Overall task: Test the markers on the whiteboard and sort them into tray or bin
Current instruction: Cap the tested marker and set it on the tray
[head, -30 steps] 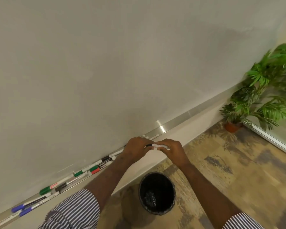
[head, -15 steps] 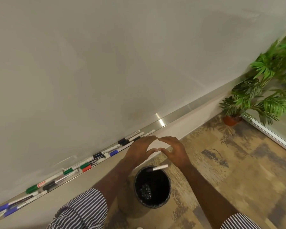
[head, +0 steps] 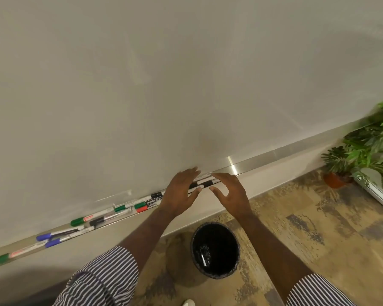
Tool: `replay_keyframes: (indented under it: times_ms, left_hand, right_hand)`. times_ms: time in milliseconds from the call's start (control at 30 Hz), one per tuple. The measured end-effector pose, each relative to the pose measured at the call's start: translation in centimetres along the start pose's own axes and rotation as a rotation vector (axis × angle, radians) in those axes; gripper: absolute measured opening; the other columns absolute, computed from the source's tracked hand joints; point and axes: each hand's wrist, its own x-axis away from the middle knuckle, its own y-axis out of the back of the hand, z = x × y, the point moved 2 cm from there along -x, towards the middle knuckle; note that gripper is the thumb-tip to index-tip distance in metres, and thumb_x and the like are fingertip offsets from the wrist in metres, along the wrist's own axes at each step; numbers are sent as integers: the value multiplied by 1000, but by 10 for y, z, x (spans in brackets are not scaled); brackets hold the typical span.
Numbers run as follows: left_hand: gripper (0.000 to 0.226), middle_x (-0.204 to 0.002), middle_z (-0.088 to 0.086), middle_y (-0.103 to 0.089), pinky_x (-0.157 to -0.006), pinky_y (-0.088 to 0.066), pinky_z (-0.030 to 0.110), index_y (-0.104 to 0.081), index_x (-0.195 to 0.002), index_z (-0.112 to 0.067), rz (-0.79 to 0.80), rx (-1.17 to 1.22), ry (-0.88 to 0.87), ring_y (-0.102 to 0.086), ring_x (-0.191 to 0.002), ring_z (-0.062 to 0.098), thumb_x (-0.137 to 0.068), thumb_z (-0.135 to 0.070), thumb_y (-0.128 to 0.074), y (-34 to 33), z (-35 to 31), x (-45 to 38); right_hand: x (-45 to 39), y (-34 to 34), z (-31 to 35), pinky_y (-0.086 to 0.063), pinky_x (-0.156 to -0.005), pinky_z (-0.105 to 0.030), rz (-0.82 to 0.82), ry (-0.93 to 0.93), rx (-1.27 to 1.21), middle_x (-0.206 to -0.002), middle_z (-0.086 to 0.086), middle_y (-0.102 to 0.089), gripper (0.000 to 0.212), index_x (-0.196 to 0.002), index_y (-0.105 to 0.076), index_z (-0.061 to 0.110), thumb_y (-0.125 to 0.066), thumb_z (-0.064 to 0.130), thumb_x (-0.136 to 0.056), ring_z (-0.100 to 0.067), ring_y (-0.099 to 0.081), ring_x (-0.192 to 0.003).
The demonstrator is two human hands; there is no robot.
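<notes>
Along the tray [head: 274, 154], capped markers [head: 102, 218] were laid in a row, some hidden behind the left hand [head: 179, 193] and right hand [head: 231, 193], both spread wide and empty. Down in the bin [head: 215, 250], one marker [head: 203, 260] was dimly made out.

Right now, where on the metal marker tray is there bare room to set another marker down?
The silver metal tray is bare from the right hand to the potted green plant. Left of the left hand it is crowded with green, blue, black and red-capped markers.
</notes>
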Motion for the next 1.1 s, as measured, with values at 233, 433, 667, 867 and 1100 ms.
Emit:
replay_keyframes:
  times_ms: [233,433,667,867,1100]
  left_hand:
    - [57,-156,-1,-44,-118,-35,41,-45,-150,-21,-55,-6,70,-42,-142,21,-96,-35,-63,44,33,44]
    - [58,-156,2,-44,-118,-34,43,-44,-150,-20,-77,-80,152,-40,-142,23,-97,-35,-61,79,69,94]
    - [58,-156,4,-44,-118,-35,47,-43,-150,-19,-90,-144,222,-39,-144,25,-98,-40,-57,113,116,160]
    - [62,-159,4,-40,-120,-32,49,-39,-152,-19,-56,-217,288,-37,-147,26,-98,-43,-54,136,153,214]
    - [64,-164,-1,-30,-123,-17,43,-31,-156,-24,35,-266,397,-26,-152,22,-101,-54,-40,156,195,271]
  right_hand:
    - [-4,-52,46,-48,-108,-42,85,109,-29,-137,5,-63,49,-137,-60,25,-73,40,-92,-15,-56,-127]
    - [-2,-101,93,-43,-111,-30,177,160,-63,-144,6,-57,57,-145,-53,26,-61,50,-94,-11,-50,-133]
    - [15,-162,136,-42,-114,-33,260,193,-16,-151,6,-51,61,-151,-45,28,-56,52,-96,-12,-48,-137]
    - [36,-217,167,-38,-118,-38,324,251,66,-158,7,-42,67,-155,-39,27,-50,58,-97,-13,-41,-144]
    - [60,-270,204,-21,-124,-32,424,332,161,-166,10,-26,66,-159,-25,33,-43,58,-101,-11,-24,-153]
